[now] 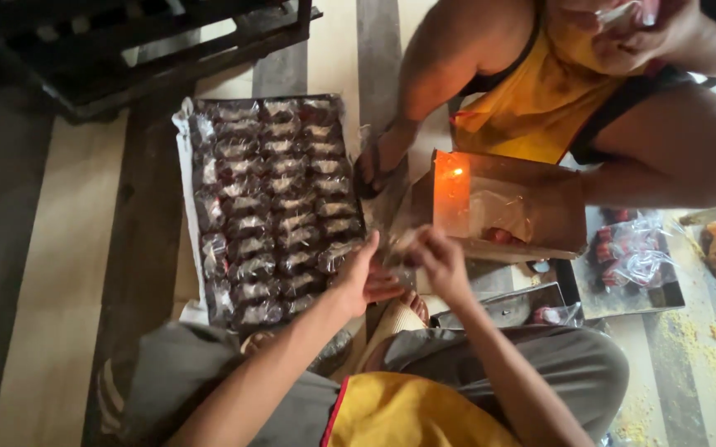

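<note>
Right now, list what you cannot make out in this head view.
- What the left hand and right hand pinch: too small, blurred by clear wrap.
- Contents of the wrapped pieces on the tray: glare hides them.
- Inside the cardboard box: its wall blocks it.
- The other person's hands: cut off by the top edge.

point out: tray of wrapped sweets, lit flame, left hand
tray of wrapped sweets (186,178), head view, its bare left rim.
lit flame (457,172), head view, glowing centre.
left hand (366,275), head view, back of hand.

A dark slatted crate (138,41) sits beyond a second seated person (556,91).
</note>
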